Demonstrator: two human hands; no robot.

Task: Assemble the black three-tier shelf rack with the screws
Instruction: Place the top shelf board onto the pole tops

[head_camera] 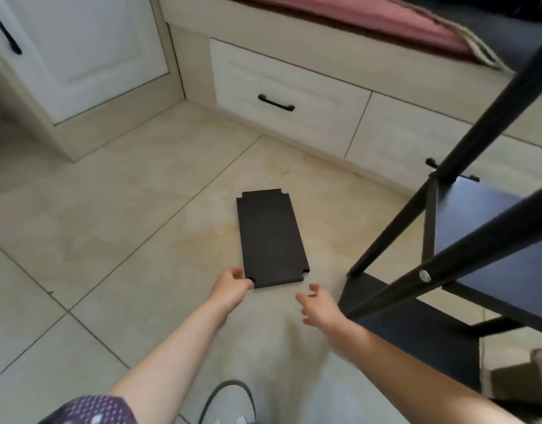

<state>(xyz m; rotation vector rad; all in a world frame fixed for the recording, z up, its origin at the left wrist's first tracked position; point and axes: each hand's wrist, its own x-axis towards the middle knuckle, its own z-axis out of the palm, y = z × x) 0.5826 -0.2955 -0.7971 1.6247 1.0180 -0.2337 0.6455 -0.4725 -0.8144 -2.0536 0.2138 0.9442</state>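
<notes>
From the head view, the shelf board (271, 238) lies flat on the floor tiles (110, 224), its long axis running away from the person, near short edge just ahead of both hands. The left hand (233, 284) is nearer: its fingers curl at the board's near left corner notch, touching it, though whether it truly grips I cannot tell. The right hand (320, 304) hangs loosely spread, holding nothing, just short of the near right corner. The part-built rack (465, 240) stands close on the right, crowding that side; drawers (294, 96) lie beyond.
</notes>
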